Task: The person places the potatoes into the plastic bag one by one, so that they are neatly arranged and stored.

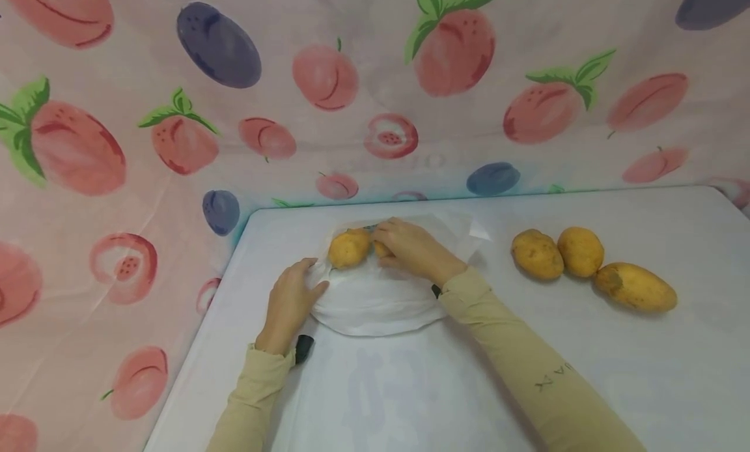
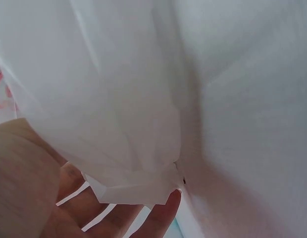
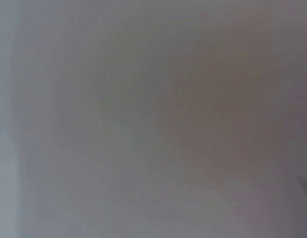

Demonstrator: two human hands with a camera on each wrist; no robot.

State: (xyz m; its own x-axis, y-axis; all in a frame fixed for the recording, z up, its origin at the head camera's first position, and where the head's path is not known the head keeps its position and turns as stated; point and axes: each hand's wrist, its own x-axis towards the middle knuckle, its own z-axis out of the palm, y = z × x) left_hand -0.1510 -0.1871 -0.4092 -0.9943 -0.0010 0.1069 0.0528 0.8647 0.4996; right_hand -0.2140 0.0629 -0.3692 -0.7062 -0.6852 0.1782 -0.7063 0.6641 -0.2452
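Note:
A translucent white plastic bag lies on the table, bulging toward its near side. One potato sits at the bag's far part, uncovered. Just right of it, my right hand grips another potato, mostly hidden under the curled fingers. My left hand rests along the bag's left edge, thumb toward the bag. In the left wrist view the fingers are spread and fairly straight against the crumpled edge of the plastic. The right wrist view is only a grey-brown blur.
Three potatoes lie to the right on the white table: a roundish potato, a second potato touching it, and a longer potato. A fruit-print curtain hangs along the back and left sides.

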